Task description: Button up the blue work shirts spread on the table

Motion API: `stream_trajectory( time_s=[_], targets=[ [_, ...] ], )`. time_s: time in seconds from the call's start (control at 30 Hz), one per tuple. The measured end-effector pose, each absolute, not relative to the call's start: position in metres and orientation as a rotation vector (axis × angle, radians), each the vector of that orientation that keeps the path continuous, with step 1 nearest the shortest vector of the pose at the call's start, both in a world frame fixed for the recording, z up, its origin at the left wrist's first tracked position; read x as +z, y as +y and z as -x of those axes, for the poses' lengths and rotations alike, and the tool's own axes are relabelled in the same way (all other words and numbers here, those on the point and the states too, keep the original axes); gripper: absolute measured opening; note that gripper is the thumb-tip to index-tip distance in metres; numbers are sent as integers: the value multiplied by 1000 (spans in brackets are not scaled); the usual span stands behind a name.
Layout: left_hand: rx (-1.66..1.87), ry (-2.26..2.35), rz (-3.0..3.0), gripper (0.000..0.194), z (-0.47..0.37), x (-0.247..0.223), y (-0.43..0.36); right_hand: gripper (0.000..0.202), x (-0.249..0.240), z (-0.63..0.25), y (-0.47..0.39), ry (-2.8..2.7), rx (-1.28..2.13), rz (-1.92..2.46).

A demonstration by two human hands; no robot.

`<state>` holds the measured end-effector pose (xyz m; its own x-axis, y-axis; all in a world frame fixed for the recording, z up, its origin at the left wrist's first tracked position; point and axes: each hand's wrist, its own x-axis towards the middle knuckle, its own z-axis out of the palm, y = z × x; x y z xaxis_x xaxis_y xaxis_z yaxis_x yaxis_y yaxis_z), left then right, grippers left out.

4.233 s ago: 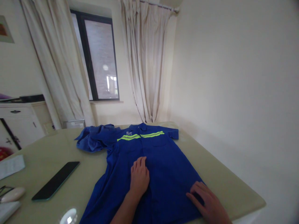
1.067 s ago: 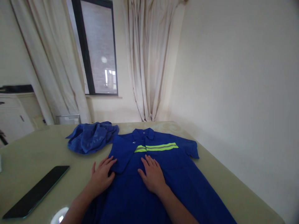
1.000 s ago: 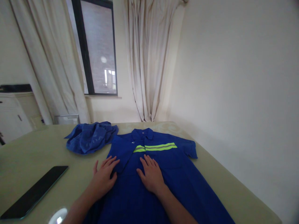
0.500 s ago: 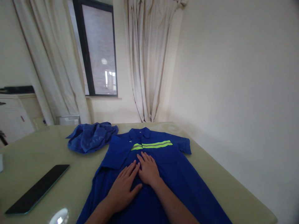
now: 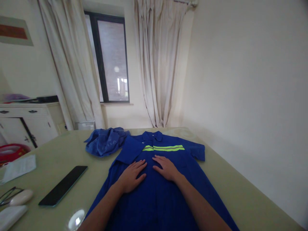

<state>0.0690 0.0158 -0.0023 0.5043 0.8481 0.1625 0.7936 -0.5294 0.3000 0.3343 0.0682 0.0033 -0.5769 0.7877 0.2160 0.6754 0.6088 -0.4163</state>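
A blue short-sleeved work garment (image 5: 154,199) with a collar and a yellow-green reflective stripe lies spread on the table, its collar at the far end. Its left sleeve is folded inward over the chest and covers part of the stripe; the right sleeve points outward. My left hand (image 5: 132,175) rests flat on the garment's left front, fingers stretched. On the other side of the front placket, my right hand (image 5: 166,167) lies on the cloth just below the stripe, fingers extended. Neither hand holds anything. The garment's lower end runs out of view.
A crumpled blue towel (image 5: 106,142) touches the folded sleeve's side. Left on the table (image 5: 72,150) lie a dark flat slab (image 5: 64,186), a pale cloth or paper (image 5: 20,166), glasses (image 5: 9,194) and a white mouse-shaped object (image 5: 21,197). A wall (image 5: 252,96) stands along the right.
My hands have moved apart from near the garment's middle, the right one toward the right. The view has turned left, bringing more of the table and cabinet into sight.
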Motion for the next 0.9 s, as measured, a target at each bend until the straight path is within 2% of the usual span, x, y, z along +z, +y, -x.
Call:
stream_trajectory(
  time_s=[0.13, 0.27, 0.33, 0.57, 0.77, 0.9],
  targets=[
    [499, 1408, -2580, 55, -67, -8, 17, 53, 3, -360, 73, -2177, 155, 1369],
    [519, 1436, -2592, 52, -67, -12, 16, 49, 9, -406, 80, -1621, -153, 1744],
    [558, 1444, -2596, 51, -67, -12, 16, 51, 12, -432, 80, -1367, -191, 1943],
    [569, 1461, -2586, 50, -69, -9, 13, 59, 13, -466, 76, -1365, 119, 2217],
    [553, 1494, -2549, 49, -70, -6, 11, 57, 8, -469, 84, -1284, 399, 1979],
    [592, 1515, -2499, 47, -70, -6, 10, 53, 7, -477, 83, -1236, 370, 1954]
  ],
)
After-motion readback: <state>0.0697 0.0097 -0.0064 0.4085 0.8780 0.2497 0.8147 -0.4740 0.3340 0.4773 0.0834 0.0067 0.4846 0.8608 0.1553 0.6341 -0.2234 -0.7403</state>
